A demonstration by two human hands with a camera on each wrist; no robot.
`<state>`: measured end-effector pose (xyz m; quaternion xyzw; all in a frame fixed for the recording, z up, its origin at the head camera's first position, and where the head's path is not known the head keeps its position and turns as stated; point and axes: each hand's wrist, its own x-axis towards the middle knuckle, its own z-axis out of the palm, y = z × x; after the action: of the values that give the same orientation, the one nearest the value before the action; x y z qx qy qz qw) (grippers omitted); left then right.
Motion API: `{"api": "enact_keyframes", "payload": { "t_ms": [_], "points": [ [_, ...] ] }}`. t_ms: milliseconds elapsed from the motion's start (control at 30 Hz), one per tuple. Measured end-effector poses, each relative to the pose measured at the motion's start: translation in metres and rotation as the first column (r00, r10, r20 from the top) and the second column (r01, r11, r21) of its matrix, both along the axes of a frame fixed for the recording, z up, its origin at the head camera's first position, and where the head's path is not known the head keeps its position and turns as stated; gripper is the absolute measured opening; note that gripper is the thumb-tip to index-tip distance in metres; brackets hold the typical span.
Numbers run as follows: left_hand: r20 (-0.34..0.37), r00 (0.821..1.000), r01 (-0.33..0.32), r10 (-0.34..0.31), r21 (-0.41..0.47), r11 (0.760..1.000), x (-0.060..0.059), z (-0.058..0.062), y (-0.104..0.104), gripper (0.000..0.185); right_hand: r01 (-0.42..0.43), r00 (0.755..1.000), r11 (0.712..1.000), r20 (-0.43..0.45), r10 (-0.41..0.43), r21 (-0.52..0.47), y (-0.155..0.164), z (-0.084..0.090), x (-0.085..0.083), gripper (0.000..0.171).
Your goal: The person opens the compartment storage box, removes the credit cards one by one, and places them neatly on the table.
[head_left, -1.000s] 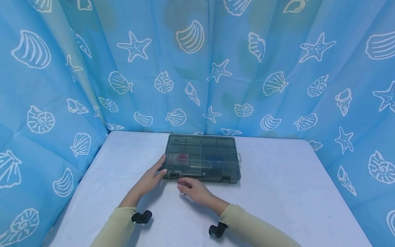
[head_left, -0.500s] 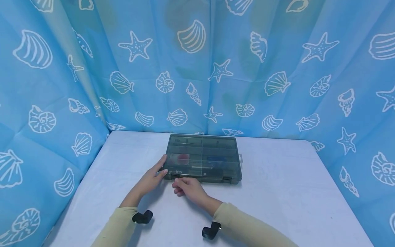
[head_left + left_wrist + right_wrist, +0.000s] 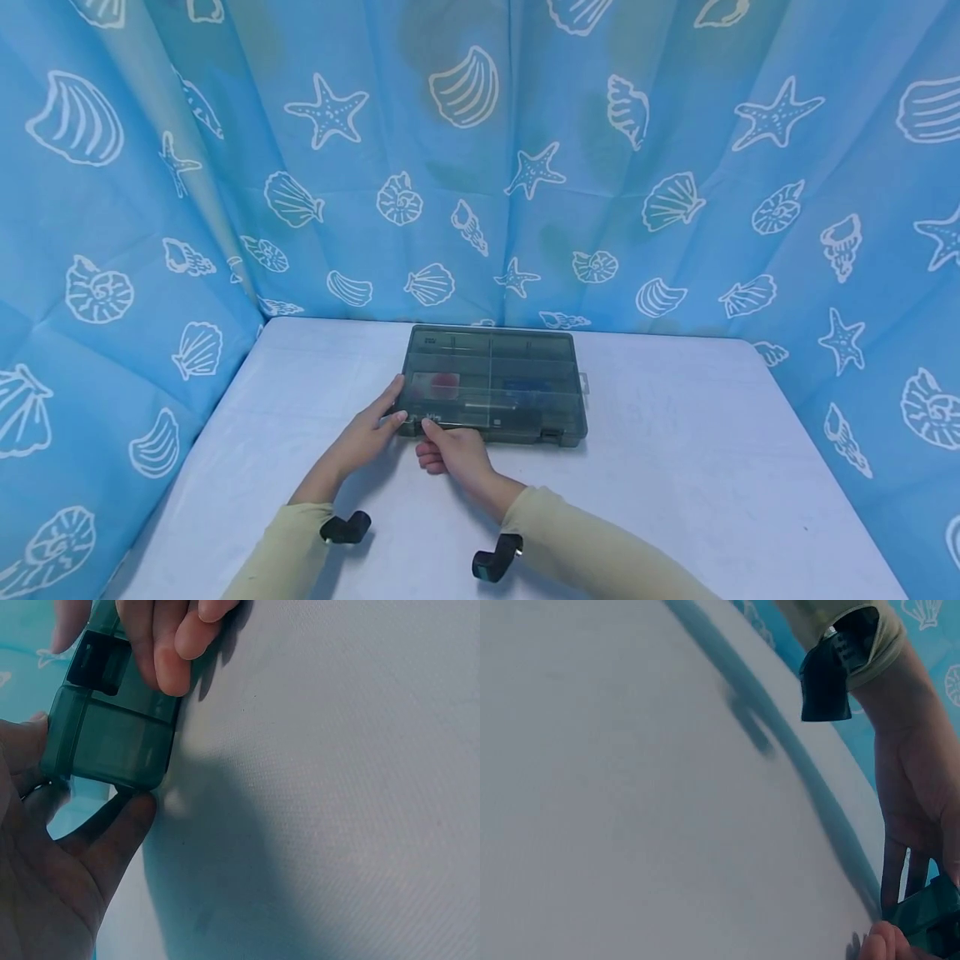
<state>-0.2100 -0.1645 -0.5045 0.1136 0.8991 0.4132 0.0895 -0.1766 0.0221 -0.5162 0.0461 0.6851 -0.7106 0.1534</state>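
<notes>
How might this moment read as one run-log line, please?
left hand: holding dark case at left end | right hand: by left front latch | lid: closed

white-covered table [image 3: 712, 467], blue curtain [image 3: 480, 167] behind and at both sides, white seashell prints [image 3: 430, 285], starfish prints [image 3: 534, 172]

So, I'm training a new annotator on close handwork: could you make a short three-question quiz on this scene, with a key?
1. Which part of the case does the left hand touch?
a) its right end
b) its left end
c) the middle of its far edge
2. True or false: the right hand is at the case's front edge.
3. Fill in: a ____ patch shows through the left half of the lid.

Key: 1 b; 2 true; 3 red.
</notes>
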Motion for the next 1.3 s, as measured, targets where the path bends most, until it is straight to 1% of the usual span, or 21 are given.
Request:
{"api": "enact_keyframes", "payload": {
  "t_ms": [167, 267, 567, 833, 1000, 1200, 1300],
  "points": [
    [-0.009, 1.0, 0.012, -0.012, -0.004, 1.0, -0.0004, -0.0007, -0.0002, 0.064, 0.032, 0.999, 0.999, 0.016, -0.032, -0.002, -0.0029, 0.0012, 0.0012, 0.051],
    [-0.012, 1.0, 0.013, -0.013, -0.002, 1.0, -0.0006, -0.001, -0.0006, 0.064, 0.037, 0.999, 0.999, 0.021, -0.037, 0.0, -0.0036, 0.002, 0.0015, 0.051],
    [-0.013, 1.0, 0.011, -0.011, -0.016, 1.0, -0.0016, 0.0009, -0.0025, 0.065, 0.026, 0.998, 0.999, 0.054, -0.024, -0.036, -0.0045, 0.0046, 0.0, 0.047],
    [-0.017, 1.0, 0.006, -0.006, -0.011, 1.0, -0.0018, 0.0008, -0.0018, 0.065, 0.02, 0.999, 1.0, 0.041, -0.019, -0.012, -0.0041, 0.0033, -0.0011, 0.047],
    [-0.021, 1.0, 0.011, -0.011, -0.009, 1.0, -0.002, 0.0007, -0.0019, 0.065, 0.014, 0.998, 1.0, 0.056, -0.013, -0.01, -0.0031, 0.0056, -0.0017, 0.046],
    [-0.026, 0.999, 0.021, -0.021, -0.012, 1.0, -0.002, 0.0005, -0.0027, 0.065, 0.003, 0.998, 1.0, 0.062, -0.004, 0.019, -0.003, 0.0033, -0.0004, 0.03],
    [-0.022, 1.0, 0.019, -0.019, -0.013, 1.0, -0.0019, 0.0002, -0.0028, 0.066, -0.011, 0.998, 1.0, 0.06, 0.01, 0.025, -0.0019, 0.0027, 0.0007, 0.029]
  ]
}}
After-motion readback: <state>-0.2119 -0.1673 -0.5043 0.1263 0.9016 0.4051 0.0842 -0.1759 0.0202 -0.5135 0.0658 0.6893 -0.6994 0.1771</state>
